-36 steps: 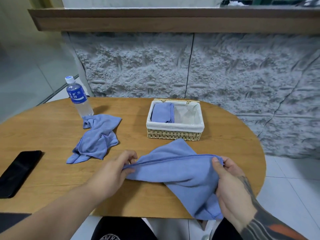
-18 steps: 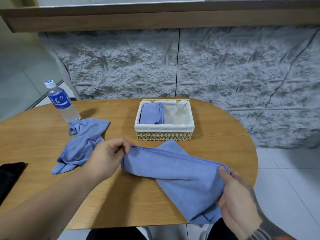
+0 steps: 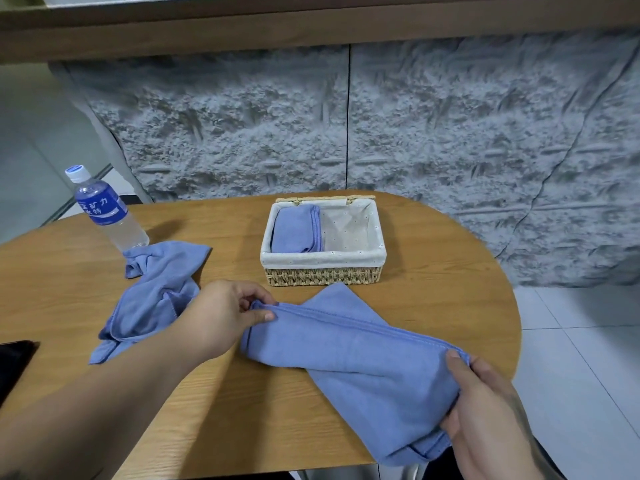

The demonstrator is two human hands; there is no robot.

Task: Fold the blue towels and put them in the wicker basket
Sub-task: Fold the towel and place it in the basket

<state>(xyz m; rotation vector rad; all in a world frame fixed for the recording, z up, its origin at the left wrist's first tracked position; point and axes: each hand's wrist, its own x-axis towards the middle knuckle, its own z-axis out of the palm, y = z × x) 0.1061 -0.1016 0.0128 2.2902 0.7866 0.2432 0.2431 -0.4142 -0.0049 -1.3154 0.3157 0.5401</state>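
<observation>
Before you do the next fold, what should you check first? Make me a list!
1. Left hand pinches one end of the held towel: ok.
2. Right hand grips the other end: ok.
3. Held towel's edges line up: cannot tell.
4. Held towel fully on the table: not ok, its near corner hangs past the edge.
5. Wicker basket has room beside the folded towel: ok.

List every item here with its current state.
Front towel: partly folded, held at both ends.
Left hand: pinches its left end.
Right hand: grips its right end.
Side towel: crumpled on the table.
Basket: upright, holds one towel.
Towel inside: folded.
Bottle: upright, capped.
</observation>
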